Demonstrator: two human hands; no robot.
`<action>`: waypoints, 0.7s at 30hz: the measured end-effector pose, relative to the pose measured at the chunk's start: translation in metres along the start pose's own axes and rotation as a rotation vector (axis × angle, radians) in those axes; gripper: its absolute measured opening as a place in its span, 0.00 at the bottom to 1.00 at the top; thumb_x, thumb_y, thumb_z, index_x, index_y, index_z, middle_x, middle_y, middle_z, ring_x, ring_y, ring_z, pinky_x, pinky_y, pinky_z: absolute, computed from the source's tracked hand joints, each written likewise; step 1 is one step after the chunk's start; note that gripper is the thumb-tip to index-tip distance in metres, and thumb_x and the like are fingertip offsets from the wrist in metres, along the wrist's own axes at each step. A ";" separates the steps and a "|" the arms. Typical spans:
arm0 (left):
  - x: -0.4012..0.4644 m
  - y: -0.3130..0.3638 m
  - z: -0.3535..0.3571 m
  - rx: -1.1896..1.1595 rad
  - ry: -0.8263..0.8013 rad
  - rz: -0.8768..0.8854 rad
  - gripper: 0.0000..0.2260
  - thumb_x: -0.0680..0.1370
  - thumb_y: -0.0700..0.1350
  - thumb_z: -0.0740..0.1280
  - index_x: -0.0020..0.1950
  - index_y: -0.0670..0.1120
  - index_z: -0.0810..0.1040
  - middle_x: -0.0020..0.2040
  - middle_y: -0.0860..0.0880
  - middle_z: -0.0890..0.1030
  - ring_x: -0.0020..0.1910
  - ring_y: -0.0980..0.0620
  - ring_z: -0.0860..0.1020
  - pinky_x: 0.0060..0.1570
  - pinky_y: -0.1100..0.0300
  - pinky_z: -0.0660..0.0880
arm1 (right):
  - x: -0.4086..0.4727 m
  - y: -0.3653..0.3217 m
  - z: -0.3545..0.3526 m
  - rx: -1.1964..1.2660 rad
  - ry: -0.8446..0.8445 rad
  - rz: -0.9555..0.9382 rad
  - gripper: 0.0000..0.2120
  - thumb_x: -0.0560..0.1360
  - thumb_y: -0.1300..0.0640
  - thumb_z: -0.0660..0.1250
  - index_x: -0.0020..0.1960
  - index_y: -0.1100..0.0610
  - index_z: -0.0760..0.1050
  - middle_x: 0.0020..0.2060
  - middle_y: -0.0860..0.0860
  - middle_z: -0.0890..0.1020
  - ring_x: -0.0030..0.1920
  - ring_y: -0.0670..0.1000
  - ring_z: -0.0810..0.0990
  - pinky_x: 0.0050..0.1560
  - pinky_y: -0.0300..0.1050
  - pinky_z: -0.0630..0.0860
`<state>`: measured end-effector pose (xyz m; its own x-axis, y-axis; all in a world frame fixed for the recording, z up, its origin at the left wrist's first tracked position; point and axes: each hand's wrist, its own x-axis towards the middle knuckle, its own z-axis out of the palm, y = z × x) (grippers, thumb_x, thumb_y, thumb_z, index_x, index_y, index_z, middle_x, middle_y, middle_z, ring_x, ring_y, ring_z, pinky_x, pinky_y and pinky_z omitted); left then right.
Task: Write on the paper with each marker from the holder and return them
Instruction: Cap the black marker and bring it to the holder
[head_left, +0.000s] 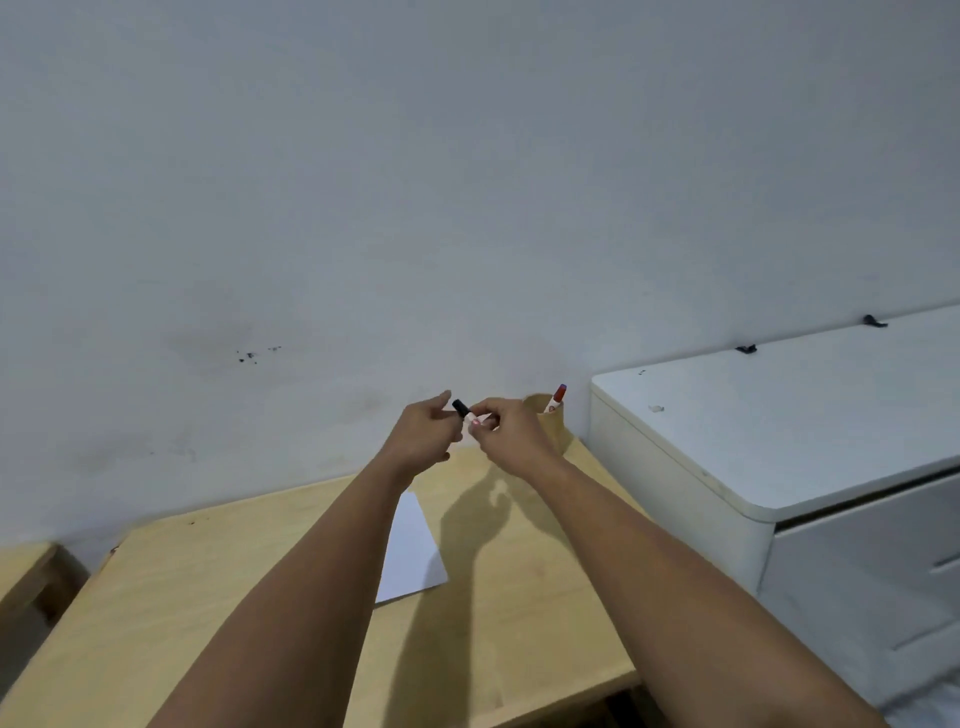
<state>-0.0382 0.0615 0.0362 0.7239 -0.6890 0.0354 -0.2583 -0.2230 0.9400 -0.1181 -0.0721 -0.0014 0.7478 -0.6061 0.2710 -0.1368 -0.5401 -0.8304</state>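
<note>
Both hands, left (423, 434) and right (511, 431), pinch one black-capped marker (464, 410); one red marker (557, 397) stands in the holder (550, 423); one paper (413, 551) lies on the worktop (208, 597).

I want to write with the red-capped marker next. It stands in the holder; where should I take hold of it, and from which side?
Pinch the red-capped marker near its cap, the only part showing above the holder rim. It leans right, away from both hands, so come from above and lift along that lean. The right hand, nearest, seems best, but holds the black-capped marker now.
</note>
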 end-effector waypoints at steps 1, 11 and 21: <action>0.013 0.002 0.006 0.042 -0.002 0.024 0.29 0.79 0.40 0.63 0.80 0.48 0.64 0.56 0.51 0.82 0.52 0.50 0.82 0.53 0.53 0.78 | 0.012 -0.001 -0.015 -0.050 0.050 -0.006 0.08 0.82 0.52 0.69 0.59 0.51 0.84 0.41 0.45 0.82 0.45 0.50 0.81 0.51 0.42 0.77; 0.125 -0.037 0.097 0.302 -0.046 0.068 0.44 0.75 0.49 0.75 0.84 0.49 0.53 0.78 0.44 0.69 0.73 0.45 0.72 0.62 0.56 0.71 | 0.117 0.028 -0.086 -0.124 0.304 0.028 0.10 0.77 0.57 0.71 0.58 0.54 0.80 0.45 0.48 0.86 0.46 0.52 0.85 0.47 0.45 0.78; 0.158 -0.079 0.148 0.311 0.048 0.055 0.46 0.72 0.56 0.73 0.84 0.54 0.49 0.61 0.51 0.82 0.58 0.50 0.81 0.54 0.48 0.81 | 0.126 0.095 -0.047 -0.377 0.081 0.031 0.15 0.76 0.53 0.69 0.62 0.46 0.75 0.47 0.43 0.85 0.54 0.51 0.84 0.65 0.52 0.67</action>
<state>0.0013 -0.1319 -0.0824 0.7307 -0.6744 0.1064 -0.4759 -0.3914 0.7876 -0.0674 -0.2275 -0.0226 0.6880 -0.6613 0.2990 -0.3990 -0.6888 -0.6053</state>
